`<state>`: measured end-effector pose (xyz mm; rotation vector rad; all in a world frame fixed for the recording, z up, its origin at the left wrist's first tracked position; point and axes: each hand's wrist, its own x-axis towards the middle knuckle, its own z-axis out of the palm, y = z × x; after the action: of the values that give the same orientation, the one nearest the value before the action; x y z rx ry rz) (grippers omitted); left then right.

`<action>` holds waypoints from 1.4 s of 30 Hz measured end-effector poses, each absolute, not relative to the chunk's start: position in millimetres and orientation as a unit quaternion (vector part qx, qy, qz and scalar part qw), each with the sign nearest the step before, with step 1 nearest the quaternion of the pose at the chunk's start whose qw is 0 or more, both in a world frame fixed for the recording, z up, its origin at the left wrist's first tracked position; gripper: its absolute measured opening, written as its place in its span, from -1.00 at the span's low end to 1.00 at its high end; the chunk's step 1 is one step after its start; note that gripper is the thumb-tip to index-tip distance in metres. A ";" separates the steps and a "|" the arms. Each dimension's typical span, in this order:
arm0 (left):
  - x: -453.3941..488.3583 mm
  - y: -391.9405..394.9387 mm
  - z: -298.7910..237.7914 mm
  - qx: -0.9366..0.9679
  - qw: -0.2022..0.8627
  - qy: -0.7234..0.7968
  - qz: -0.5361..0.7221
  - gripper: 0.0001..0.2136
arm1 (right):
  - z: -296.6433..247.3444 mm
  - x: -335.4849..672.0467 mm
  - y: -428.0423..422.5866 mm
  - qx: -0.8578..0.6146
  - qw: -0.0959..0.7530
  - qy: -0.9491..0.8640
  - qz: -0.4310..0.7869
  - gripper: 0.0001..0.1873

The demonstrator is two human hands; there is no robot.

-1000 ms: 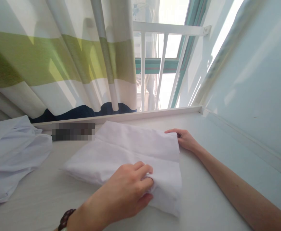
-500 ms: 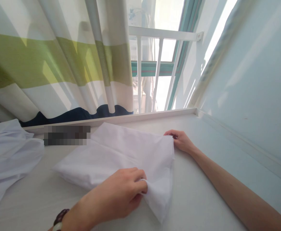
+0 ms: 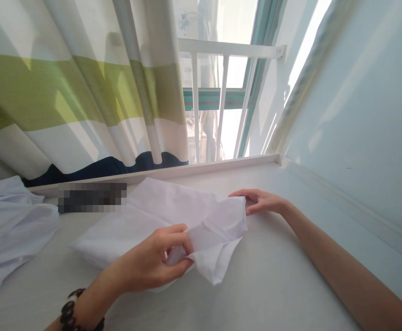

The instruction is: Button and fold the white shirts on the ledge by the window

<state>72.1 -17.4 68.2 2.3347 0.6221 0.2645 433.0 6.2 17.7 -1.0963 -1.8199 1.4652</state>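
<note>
A folded white cloth [image 3: 145, 216] lies in front of me, its right side lifted and bunched into creases. My left hand [image 3: 169, 255] wears a beaded bracelet at the wrist and pinches the near side of the cloth between thumb and fingers. At the far right corner, my right hand [image 3: 256, 201] has its fingers behind the cloth edge and its thumb below, gripping it. Some of the right fingertips are hidden by the fabric.
Another crumpled white cloth [image 3: 11, 234] lies at the left on the white surface [image 3: 273, 276]. A blurred-out dark object [image 3: 92, 197] sits by the raised back edge [image 3: 201, 169]. Behind are a striped curtain [image 3: 83, 92] and white railing [image 3: 228, 48]; a wall [image 3: 369, 124] bounds the right.
My left hand has drawn the near right part of the cloth up and leftward, folding it over. My right hand has stayed at the far corner, its fingers spread a little more.
</note>
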 end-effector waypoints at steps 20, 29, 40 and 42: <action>81.7 -49.1 70.6 0.984 0.050 0.104 0.134 -0.70 | -10.8 399.2 1.2 -0.609 0.420 -0.663 0.112 -0.91; 100.1 -63.1 40.7 0.986 0.044 0.124 0.098 -0.42 | -11.7 409.3 8.4 -0.579 0.393 -0.700 0.142 -0.83; 98.0 -50.1 14.2 0.989 -0.022 0.099 0.108 -0.67 | -5.0 407.2 4.8 -0.602 0.314 -0.730 0.077 -0.80; 94.8 -53.2 26.2 0.992 0.002 0.103 0.079 -0.67 | -5.2 403.3 3.9 -0.617 0.269 -0.738 0.057 -0.84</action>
<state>94.8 -53.2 26.2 3.1112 0.3230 0.2486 403.3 3.9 -5.2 -1.6628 -1.9897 0.1548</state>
